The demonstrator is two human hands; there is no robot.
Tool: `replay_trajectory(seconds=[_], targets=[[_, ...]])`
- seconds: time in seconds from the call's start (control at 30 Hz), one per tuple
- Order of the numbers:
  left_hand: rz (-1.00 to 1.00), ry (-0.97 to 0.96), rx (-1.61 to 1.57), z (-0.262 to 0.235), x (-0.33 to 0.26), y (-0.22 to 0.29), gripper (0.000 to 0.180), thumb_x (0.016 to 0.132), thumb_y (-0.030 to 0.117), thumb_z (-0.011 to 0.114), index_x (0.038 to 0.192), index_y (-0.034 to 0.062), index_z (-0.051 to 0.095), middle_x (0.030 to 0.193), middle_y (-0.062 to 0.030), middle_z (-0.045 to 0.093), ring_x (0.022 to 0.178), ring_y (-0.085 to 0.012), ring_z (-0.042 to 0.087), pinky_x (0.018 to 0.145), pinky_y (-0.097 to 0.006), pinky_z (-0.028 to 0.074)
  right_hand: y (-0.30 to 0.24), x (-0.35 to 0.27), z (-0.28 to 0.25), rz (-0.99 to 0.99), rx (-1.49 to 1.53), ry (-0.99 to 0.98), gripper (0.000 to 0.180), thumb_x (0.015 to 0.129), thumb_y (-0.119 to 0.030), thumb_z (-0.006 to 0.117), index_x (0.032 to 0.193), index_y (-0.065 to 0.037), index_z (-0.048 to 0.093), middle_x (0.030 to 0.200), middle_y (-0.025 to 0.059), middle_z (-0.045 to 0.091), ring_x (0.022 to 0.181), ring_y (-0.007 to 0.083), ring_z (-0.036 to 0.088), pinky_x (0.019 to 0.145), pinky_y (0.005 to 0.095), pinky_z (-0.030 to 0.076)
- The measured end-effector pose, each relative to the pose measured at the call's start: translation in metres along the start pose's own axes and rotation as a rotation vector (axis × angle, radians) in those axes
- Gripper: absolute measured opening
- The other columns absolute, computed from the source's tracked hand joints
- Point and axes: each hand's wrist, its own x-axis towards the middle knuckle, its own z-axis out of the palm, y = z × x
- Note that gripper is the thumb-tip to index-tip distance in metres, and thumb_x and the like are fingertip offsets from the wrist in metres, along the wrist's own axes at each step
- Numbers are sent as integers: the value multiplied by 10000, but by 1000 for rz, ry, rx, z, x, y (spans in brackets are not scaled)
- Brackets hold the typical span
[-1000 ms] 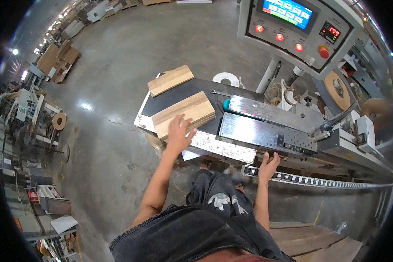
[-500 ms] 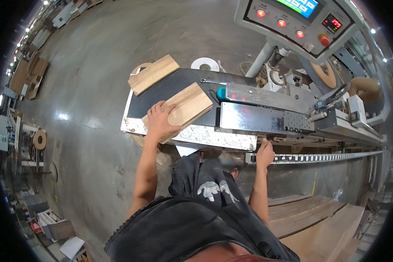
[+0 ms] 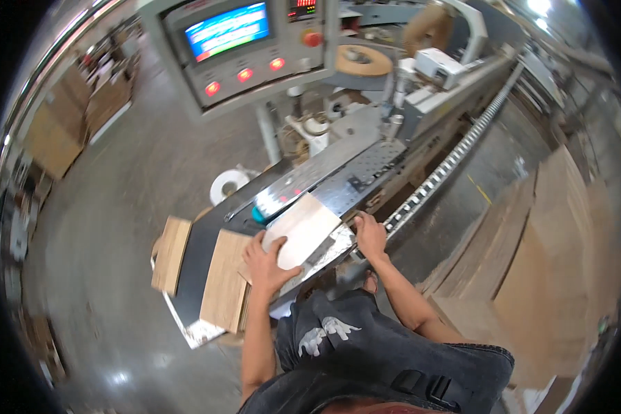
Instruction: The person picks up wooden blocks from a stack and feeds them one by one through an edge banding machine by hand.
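Observation:
A pale wooden board [image 3: 305,231] lies slanted over the metal guide plate [image 3: 355,181] and the speckled front edge of the machine's table. My left hand [image 3: 265,268] grips its near left end, thumb and fingers spread across the board. Beside the board's right corner, my right hand [image 3: 370,238] has its fingers curled at the table edge; what they hold, if anything, is hidden. Left of my left hand sits a small stack of wood-grain boards [image 3: 222,283]. Another single board [image 3: 172,255] rests farther left, overhanging the dark tabletop [image 3: 199,265].
A control panel [image 3: 238,90] with a lit screen and red buttons hangs over the far side. White tape rolls [image 3: 229,186] lie behind the table. A toothed conveyor rail [image 3: 455,155] runs away to the right. Long boards [image 3: 524,303] are stacked at my right.
My left hand has moved right from the stack and now has a pale board over the guide plate. My right hand stays near the table edge. The whole view has turned toward the right.

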Motion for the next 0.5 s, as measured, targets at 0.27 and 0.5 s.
replay_trajectory(seconds=[0.27,0.5], targets=[[137,-90,-77,90,66,34,787,587,481,917,1277,178,690,1454,-247,465,1374,-444,396,1158,-555,266,1,-3,5,235,165,199,564,1099,-181,436,1575,89,303,1503,337,487,1229,504,592,993,540,513],[150,-111,-59,118,78,33,882,607,418,939,1375,114,629,1533,-292,393,1421,-479,341,1191,-615,224,-3,-8,3,172,35,123,609,1050,-184,528,1553,101,337,1516,297,476,859,435,645,783,513,545]])
